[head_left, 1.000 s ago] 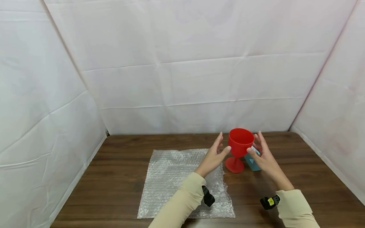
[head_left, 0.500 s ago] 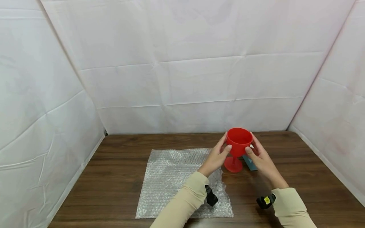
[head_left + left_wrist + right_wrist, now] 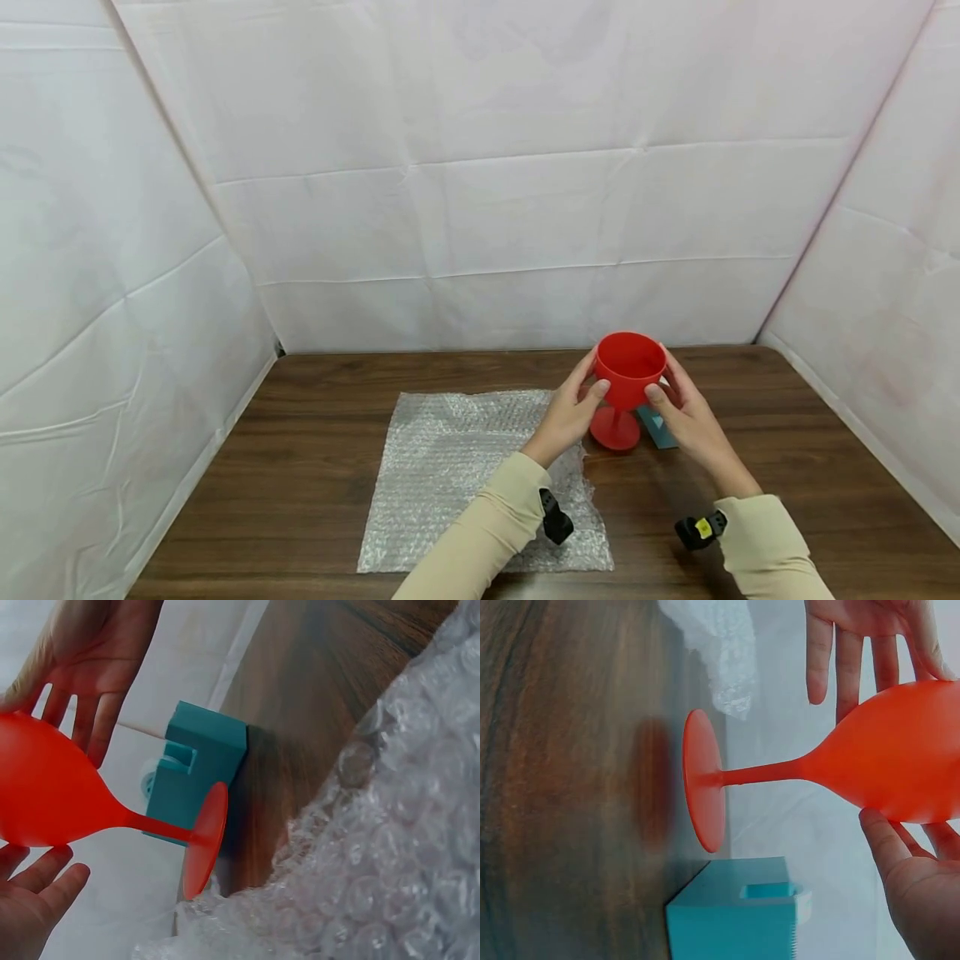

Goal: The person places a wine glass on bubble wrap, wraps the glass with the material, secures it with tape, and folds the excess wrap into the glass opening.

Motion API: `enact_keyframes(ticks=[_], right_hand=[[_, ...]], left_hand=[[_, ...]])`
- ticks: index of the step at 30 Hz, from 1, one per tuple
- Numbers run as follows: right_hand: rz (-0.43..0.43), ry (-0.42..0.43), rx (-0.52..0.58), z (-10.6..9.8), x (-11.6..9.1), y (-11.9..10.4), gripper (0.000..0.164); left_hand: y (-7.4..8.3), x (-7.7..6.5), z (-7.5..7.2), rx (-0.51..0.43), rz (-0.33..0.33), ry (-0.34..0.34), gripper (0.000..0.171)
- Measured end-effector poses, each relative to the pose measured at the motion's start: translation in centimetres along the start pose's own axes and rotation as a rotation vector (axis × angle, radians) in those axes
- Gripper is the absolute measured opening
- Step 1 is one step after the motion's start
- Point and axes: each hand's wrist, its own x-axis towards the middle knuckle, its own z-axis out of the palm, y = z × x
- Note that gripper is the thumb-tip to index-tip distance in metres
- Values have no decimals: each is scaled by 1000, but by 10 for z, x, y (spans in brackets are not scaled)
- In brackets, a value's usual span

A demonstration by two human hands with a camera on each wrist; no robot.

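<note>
Both hands hold a red plastic goblet (image 3: 621,392) by its bowl, one from each side. My left hand (image 3: 566,417) has its thumb on the near side of the bowl, the fingers reaching along the far side. From the other side my right hand (image 3: 693,421) holds it in a like way. The goblet is upright. In the right wrist view its round foot (image 3: 704,781) hangs just above the table, over its reflection. Behind it stands a teal tape dispenser (image 3: 731,922), partly hidden by the goblet and right hand in the head view.
A sheet of bubble wrap (image 3: 450,467) lies flat on the brown wooden table (image 3: 300,467), left of the goblet and partly under the left forearm. White cloth walls (image 3: 525,208) close off the back and both sides.
Both hands have come in from either side of the goblet and now hold its bowl. Since half a second ago the goblet has risen slightly. The bubble wrap has stayed put.
</note>
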Motion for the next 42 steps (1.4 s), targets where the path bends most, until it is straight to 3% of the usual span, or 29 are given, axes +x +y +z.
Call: enact_keyframes(ticks=[5,11,16,22,32,42], right_hand=[[-29,0,-10,1,1,-13,68],[-79,10,-55,4,1,-31,69],[-131,5,-46,10,1,-50,69],[-126,-20,-73,21,-2,-75,68],[-101,-55,-78,53,-7,-99,66],[-63,-168,37,94,-1,-109,64]], left_hand=[[8,-3,-4,-1,4,15,57],[22,-10,-12,13,73,38,57],[37,-22,-24,-13,112,36,57],[53,-40,-40,-9,141,75,57],[66,-76,-70,7,128,104,55],[69,-106,-105,-11,60,173,52]])
